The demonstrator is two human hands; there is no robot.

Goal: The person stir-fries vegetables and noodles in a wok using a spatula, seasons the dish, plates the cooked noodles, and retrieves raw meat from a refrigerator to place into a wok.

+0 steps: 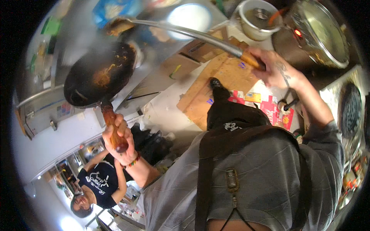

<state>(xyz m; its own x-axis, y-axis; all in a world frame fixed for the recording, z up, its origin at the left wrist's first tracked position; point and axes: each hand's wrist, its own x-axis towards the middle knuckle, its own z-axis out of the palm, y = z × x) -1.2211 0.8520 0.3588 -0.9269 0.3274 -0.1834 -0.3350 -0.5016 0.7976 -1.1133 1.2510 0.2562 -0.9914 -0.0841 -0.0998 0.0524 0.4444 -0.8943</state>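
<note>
My left hand (122,141) grips the wooden handle (111,124) of a dark wok (83,69), which is raised and tilted. Some shreds of browned food (104,76) cling to its inner surface, and haze hangs over it. In my right hand (274,69) is the wooden grip of a long metal ladle (199,34). Its shaft reaches leftward across the view, and the bowl end (120,26) is blurred beyond the wok, with brownish food at it. Close behind the shaft lies a white round dish with a blue rim (189,18).
A blue plastic bag (115,10) lies at the counter's back. A white tub of liquid (257,21) and a large metal pot (326,34) stand at upper right. A dark round pan (351,109) is far right. Cardboard (199,95) covers the floor. Another person (99,184) stands at lower left.
</note>
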